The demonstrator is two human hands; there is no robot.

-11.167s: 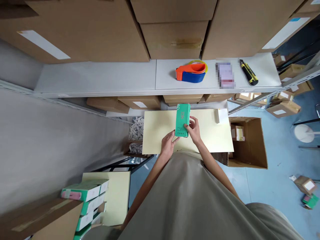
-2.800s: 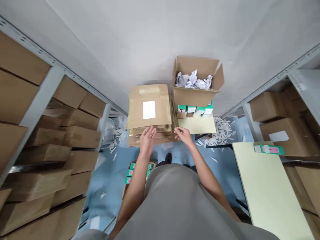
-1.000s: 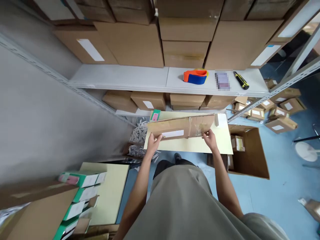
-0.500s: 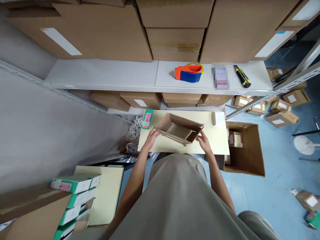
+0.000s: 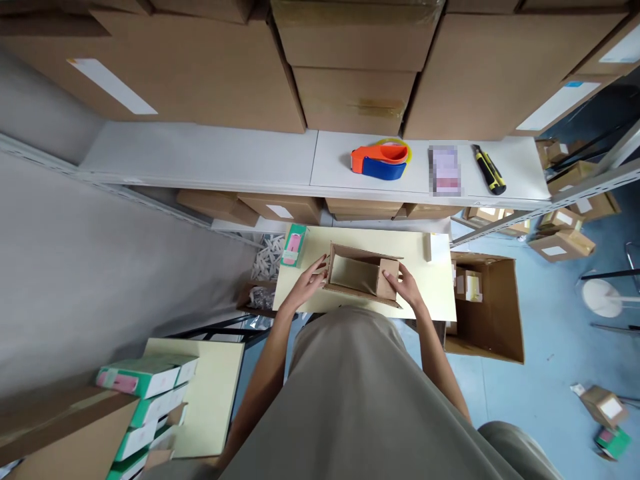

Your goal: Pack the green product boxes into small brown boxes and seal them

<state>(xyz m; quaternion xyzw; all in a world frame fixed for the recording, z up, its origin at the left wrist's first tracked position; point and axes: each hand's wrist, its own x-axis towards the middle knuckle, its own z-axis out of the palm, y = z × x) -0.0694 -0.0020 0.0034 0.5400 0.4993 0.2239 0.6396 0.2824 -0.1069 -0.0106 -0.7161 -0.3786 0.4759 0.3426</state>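
Note:
A small cardboard box (image 5: 355, 273), bottomless and topless in part with the pale tabletop showing through, lies on the cream table (image 5: 425, 287) in front of me. My right hand (image 5: 406, 285) grips its right end, thumb over a short flap (image 5: 388, 279) that is folded inward and fingers outside. At the left end my left hand (image 5: 309, 283) is spread, fingertips beside or touching the wall. Just beyond that hand lies a green box with a pink picture (image 5: 293, 245). A small white box (image 5: 439, 247) stands at the table's right side.
On the shelf (image 5: 210, 157) above lie an orange and blue tape dispenser (image 5: 381, 161) and a yellow-black utility knife (image 5: 489, 170). A large open carton (image 5: 493, 310) stands right of the table. Green boxes (image 5: 150, 387) are stacked at lower left.
The cardboard box has been turned level and lowered onto the table. Its right end flap is now folded in under my right thumb. My left fingers have spread from their grip.

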